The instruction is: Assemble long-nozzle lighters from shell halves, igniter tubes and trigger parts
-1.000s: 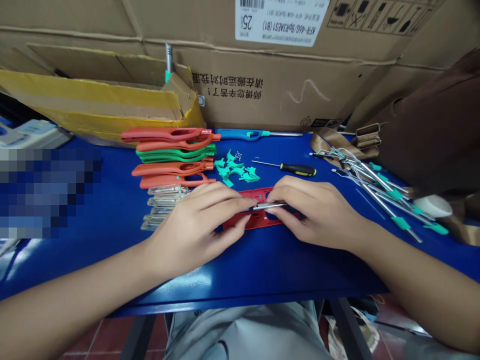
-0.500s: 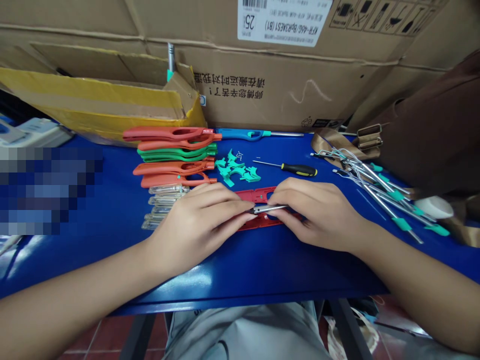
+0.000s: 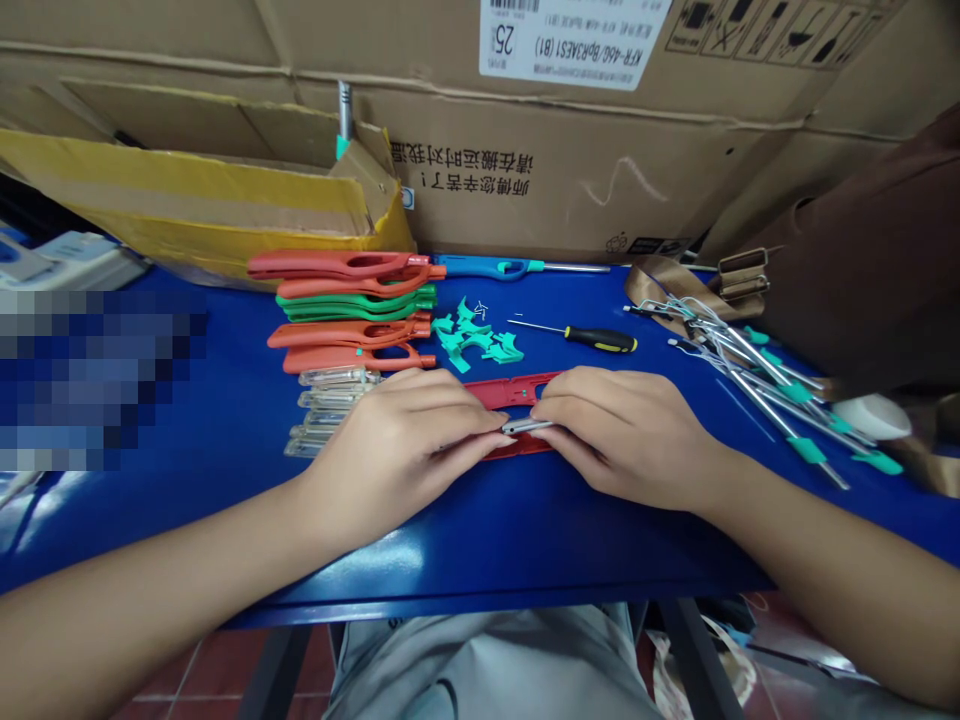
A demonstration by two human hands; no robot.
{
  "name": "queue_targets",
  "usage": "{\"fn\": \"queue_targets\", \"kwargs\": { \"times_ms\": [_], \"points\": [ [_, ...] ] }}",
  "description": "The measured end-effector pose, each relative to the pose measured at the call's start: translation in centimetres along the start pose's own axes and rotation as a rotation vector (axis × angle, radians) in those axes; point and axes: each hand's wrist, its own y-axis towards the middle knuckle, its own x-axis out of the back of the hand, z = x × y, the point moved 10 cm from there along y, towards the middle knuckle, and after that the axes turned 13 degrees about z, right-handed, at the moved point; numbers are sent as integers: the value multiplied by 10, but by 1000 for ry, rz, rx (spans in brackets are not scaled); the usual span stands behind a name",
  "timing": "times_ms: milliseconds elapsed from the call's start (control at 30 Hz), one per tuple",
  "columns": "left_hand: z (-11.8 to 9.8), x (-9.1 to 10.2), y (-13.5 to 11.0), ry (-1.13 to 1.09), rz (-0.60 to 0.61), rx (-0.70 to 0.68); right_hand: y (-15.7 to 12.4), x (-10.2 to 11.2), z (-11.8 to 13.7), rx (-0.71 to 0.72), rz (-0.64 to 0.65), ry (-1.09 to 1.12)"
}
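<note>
A short silver metal tube point(image 3: 523, 426) is pinched at its left end by the thumb and fingers of my left hand point(image 3: 401, 450). My right hand point(image 3: 630, 440) grips the other end, its thumb and fingertips covering much of it. Under and behind the tube lie two red lighter shell halves point(image 3: 501, 393), partly hidden by my hands. Just left of my left hand sit clear fuel cartridges point(image 3: 330, 398), some of them covered by that hand. Beyond my fingers lie loose teal plastic pieces point(image 3: 480, 342), like triggers.
Stacked orange, red and green lighter shells point(image 3: 345, 330) stand left. A blue lighter point(image 3: 480, 267) and a screwdriver point(image 3: 600, 338) lie behind. Metal rods with wires and teal tips point(image 3: 772, 370) spread at right. Cardboard boxes point(image 3: 465, 215) wall off the back; a yellow-taped carton point(image 3: 247, 205) stands left.
My right hand has shifted slightly left along the tube, closer to my left hand, so less of the tube shows. Otherwise the table looks the same.
</note>
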Motion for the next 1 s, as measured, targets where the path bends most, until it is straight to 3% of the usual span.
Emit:
{"fn": "queue_targets", "kwargs": {
  "times_ms": [233,500,633,767,1000],
  "points": [
    [7,-7,2,-117,60,75,0,-1,8,42,25,-113],
    [20,-20,3,-324,142,232,4,-9,6,10,142,-32],
    [24,-32,1,-484,224,320,3,-9,9,1,139,16],
    [21,-38,1,-577,279,340,2,-7,13,1,116,7],
    [21,-33,3,-579,272,323,2,-6,8,-7,137,104]
  ]
}}
